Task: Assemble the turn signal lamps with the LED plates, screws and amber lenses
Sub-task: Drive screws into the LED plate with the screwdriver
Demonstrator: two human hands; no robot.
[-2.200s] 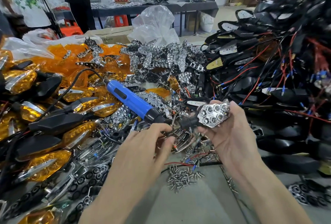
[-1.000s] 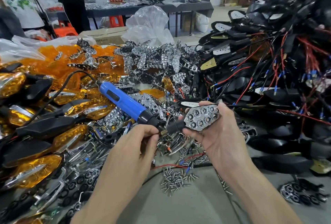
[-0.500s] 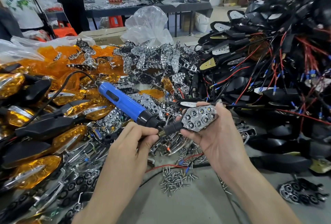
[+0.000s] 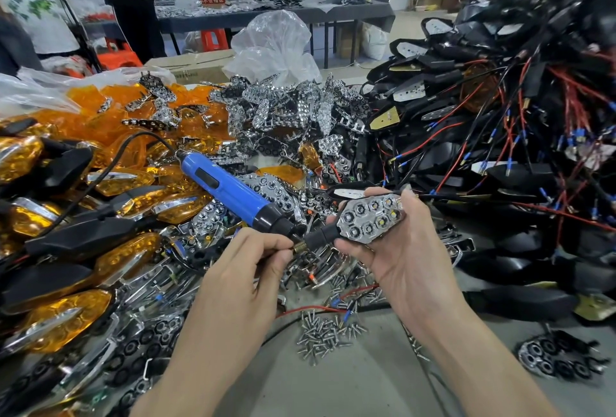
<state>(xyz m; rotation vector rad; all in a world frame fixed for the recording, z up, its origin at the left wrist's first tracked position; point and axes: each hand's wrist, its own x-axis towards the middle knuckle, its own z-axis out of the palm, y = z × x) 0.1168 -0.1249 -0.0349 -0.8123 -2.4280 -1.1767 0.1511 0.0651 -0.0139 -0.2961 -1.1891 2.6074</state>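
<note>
My right hand grips a turn signal lamp with a chrome LED plate seated in its black housing, plate facing up. My left hand pinches the tip of a blue electric screwdriver at the lamp's black stem end. The screwdriver's body lies back to the left over the parts. A heap of small screws lies on the table below my hands. Loose amber lenses pile at the back left and chrome LED plates at the back middle.
Finished lamps with amber lenses stack along the left. Black housings with red and black wires rise in a big heap on the right. A clear plastic bag stands behind. People stand at the far left near another table.
The lamp in my right hand has tilted and dropped slightly, its plate turned more toward me. My left hand's fingers have closed tighter at the screwdriver tip by the lamp's stem.
</note>
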